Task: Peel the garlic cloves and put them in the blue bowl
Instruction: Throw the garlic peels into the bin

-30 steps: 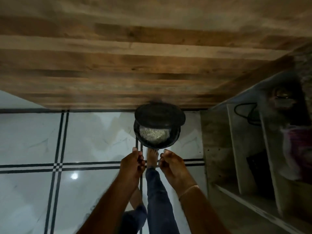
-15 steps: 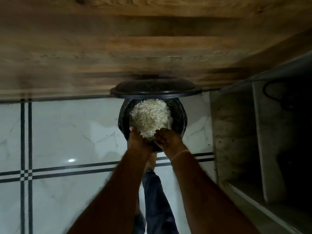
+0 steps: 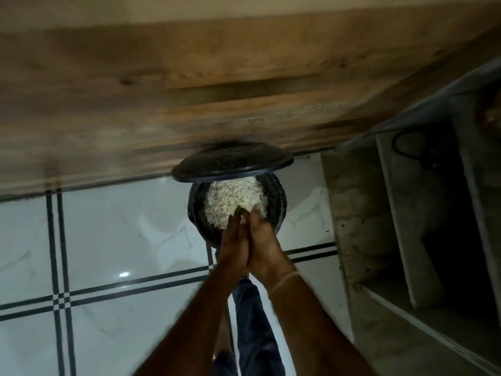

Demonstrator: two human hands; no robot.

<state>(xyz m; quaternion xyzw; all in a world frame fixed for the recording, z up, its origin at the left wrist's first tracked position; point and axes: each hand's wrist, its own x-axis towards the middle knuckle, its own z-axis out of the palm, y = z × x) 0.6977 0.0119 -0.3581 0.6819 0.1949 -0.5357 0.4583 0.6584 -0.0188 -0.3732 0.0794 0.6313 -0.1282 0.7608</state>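
Near, a blue trouser leg on the tiled floor. Left hand and right hand are pressed palm to palm, fingers straight, grasping nothing discernible, above a dark bin. Inside lies a pale papery heap — fingertips at its near edge. Beyond, the raised lid leans on a wooden panel.

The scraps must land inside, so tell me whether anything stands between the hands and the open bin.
Nothing visible does. The lid is tilted up at the far side of the bin; the left hand and right hand, palms together, hang over its near rim above the white scraps.
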